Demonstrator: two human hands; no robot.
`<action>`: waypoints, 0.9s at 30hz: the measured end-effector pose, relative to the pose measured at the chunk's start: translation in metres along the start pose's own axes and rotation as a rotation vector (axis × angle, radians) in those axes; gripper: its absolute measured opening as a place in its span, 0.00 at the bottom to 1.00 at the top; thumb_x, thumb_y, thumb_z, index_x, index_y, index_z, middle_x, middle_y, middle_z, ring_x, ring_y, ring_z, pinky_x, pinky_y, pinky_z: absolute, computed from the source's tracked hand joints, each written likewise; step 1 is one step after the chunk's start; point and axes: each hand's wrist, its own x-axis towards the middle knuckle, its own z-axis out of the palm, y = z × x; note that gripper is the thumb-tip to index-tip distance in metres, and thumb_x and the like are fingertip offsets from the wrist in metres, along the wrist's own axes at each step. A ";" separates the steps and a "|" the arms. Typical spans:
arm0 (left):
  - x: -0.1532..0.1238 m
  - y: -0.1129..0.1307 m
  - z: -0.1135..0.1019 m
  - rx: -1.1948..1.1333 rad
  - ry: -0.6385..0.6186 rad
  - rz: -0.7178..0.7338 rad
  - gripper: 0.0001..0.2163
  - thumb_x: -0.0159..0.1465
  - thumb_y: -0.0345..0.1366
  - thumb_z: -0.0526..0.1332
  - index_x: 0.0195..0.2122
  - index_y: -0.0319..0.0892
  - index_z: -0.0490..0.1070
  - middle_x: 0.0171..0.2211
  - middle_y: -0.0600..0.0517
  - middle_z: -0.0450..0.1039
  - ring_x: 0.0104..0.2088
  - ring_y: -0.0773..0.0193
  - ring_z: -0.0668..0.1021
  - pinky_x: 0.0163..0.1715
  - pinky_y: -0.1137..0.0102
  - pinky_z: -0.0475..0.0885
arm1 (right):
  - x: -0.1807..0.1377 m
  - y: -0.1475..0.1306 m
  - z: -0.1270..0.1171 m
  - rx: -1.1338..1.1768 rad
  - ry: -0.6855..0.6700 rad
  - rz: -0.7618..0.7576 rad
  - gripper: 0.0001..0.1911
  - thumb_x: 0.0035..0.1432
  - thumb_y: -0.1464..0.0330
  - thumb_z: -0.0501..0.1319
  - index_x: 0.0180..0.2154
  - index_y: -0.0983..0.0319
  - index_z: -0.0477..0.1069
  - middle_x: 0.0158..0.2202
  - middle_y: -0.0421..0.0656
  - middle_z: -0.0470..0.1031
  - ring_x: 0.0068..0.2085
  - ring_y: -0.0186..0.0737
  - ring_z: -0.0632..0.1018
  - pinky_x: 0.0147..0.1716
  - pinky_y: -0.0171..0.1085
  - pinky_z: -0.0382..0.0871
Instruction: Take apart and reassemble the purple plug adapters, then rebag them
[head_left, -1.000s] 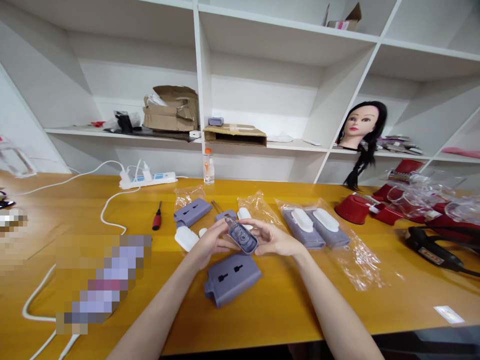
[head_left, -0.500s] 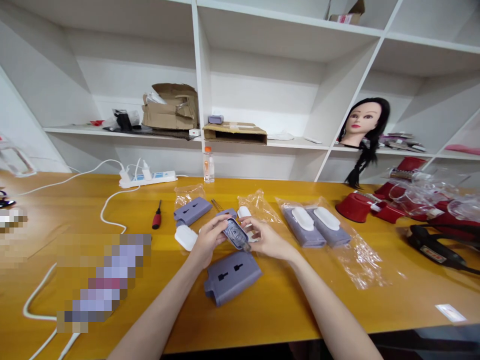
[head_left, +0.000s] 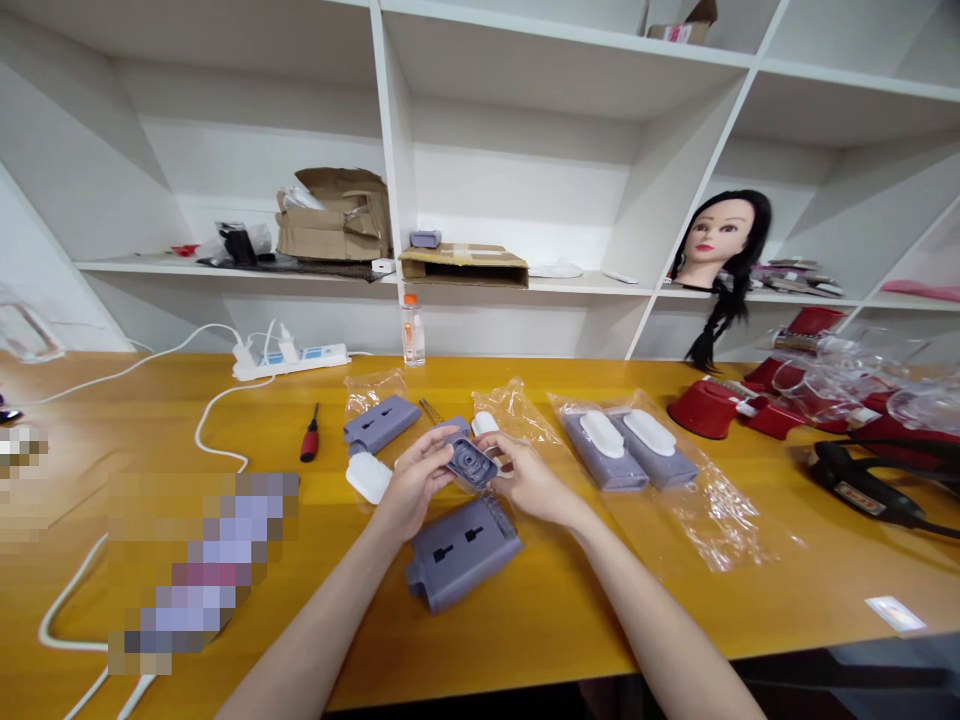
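My left hand [head_left: 418, 478] is closed on the left side of a small purple-grey oblong cap [head_left: 472, 462], its hollow, ringed inside facing up. On the cap's right edge, the fingers of my right hand [head_left: 531, 482] are closed too. Just below lies a purple-grey housing [head_left: 461, 558] with two black key-shaped slots. At its upper right end is a greyish coiled piece [head_left: 495, 513], perhaps a spring. Another such housing [head_left: 382, 422] and a white oval cover [head_left: 367, 478] lie to the left. Behind my fingers are a second white cover [head_left: 484, 424] and a coil spring [head_left: 431, 411].
Two purple-grey units with white tops [head_left: 616, 450] rest on clear plastic at right. A red-black screwdriver [head_left: 309, 440] and a white power strip [head_left: 292, 360] are at left. Red appliances [head_left: 703, 408] and a black corded tool [head_left: 855, 485] occupy the far right.
The cap has turned a little between my hands, showing its inside more squarely. The greyish coiled piece has gone from the cap's right end to lower down, by the housing.
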 end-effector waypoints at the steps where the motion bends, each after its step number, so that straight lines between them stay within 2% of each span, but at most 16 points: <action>1: -0.001 0.000 0.001 0.002 -0.003 0.005 0.17 0.51 0.37 0.64 0.43 0.42 0.70 0.40 0.49 0.72 0.37 0.65 0.74 0.40 0.70 0.67 | 0.000 0.001 0.000 0.015 -0.002 0.000 0.21 0.41 0.80 0.55 0.40 0.59 0.64 0.41 0.40 0.70 0.40 0.37 0.70 0.35 0.34 0.62; 8: -0.002 0.002 0.002 -0.010 0.001 0.004 0.16 0.51 0.36 0.64 0.42 0.41 0.71 0.40 0.49 0.73 0.37 0.64 0.75 0.40 0.70 0.68 | -0.001 0.001 0.000 0.150 -0.003 0.043 0.22 0.41 0.79 0.57 0.41 0.58 0.65 0.41 0.40 0.70 0.41 0.39 0.70 0.36 0.36 0.65; 10: 0.000 0.002 0.001 -0.040 0.022 -0.018 0.16 0.52 0.36 0.63 0.43 0.41 0.70 0.39 0.48 0.73 0.36 0.64 0.75 0.39 0.70 0.68 | -0.001 0.000 -0.002 0.210 -0.016 0.071 0.26 0.42 0.78 0.60 0.46 0.56 0.63 0.44 0.41 0.69 0.41 0.38 0.70 0.37 0.36 0.65; 13: 0.005 0.001 -0.003 -0.150 0.076 -0.065 0.13 0.54 0.33 0.60 0.41 0.40 0.70 0.38 0.48 0.74 0.34 0.65 0.76 0.37 0.69 0.70 | 0.000 -0.003 -0.006 0.330 -0.089 0.099 0.37 0.40 0.75 0.65 0.53 0.54 0.57 0.52 0.43 0.64 0.44 0.37 0.69 0.38 0.35 0.66; 15: 0.006 -0.001 -0.004 -0.232 0.106 -0.095 0.09 0.55 0.31 0.58 0.38 0.39 0.70 0.36 0.48 0.74 0.34 0.64 0.76 0.38 0.67 0.70 | 0.001 -0.004 -0.009 0.465 -0.155 0.119 0.40 0.38 0.72 0.68 0.54 0.54 0.57 0.55 0.44 0.61 0.45 0.37 0.69 0.38 0.35 0.67; 17: 0.006 -0.002 -0.005 -0.264 0.109 -0.114 0.08 0.54 0.31 0.59 0.36 0.39 0.71 0.35 0.47 0.74 0.34 0.63 0.76 0.38 0.67 0.71 | 0.002 -0.005 -0.010 0.655 -0.196 0.187 0.33 0.42 0.65 0.67 0.52 0.55 0.60 0.54 0.45 0.62 0.44 0.37 0.71 0.37 0.35 0.68; 20: 0.003 -0.003 -0.003 -0.231 0.035 -0.079 0.10 0.53 0.33 0.62 0.37 0.39 0.71 0.35 0.48 0.74 0.33 0.63 0.76 0.38 0.68 0.70 | 0.003 -0.008 -0.004 0.897 -0.197 0.379 0.24 0.54 0.54 0.55 0.49 0.59 0.62 0.46 0.47 0.69 0.37 0.36 0.76 0.33 0.36 0.71; 22: 0.000 -0.003 0.000 -0.194 -0.006 -0.055 0.11 0.52 0.35 0.63 0.37 0.39 0.72 0.35 0.49 0.74 0.33 0.64 0.75 0.36 0.70 0.69 | 0.004 -0.010 0.002 0.968 -0.180 0.463 0.21 0.57 0.55 0.53 0.47 0.60 0.63 0.39 0.46 0.73 0.31 0.35 0.77 0.30 0.36 0.72; 24: -0.002 -0.003 0.005 -0.125 -0.014 -0.050 0.12 0.51 0.37 0.64 0.36 0.39 0.72 0.34 0.50 0.74 0.32 0.65 0.75 0.36 0.71 0.68 | 0.005 -0.010 0.005 1.005 -0.165 0.471 0.16 0.56 0.60 0.55 0.45 0.61 0.64 0.35 0.44 0.74 0.27 0.34 0.76 0.27 0.36 0.73; 27: -0.001 -0.001 0.008 0.061 0.085 -0.008 0.14 0.50 0.40 0.64 0.36 0.40 0.72 0.33 0.50 0.74 0.32 0.65 0.74 0.35 0.71 0.66 | 0.006 -0.009 0.000 1.021 -0.139 0.466 0.12 0.55 0.67 0.56 0.43 0.62 0.65 0.33 0.43 0.74 0.25 0.34 0.74 0.23 0.37 0.73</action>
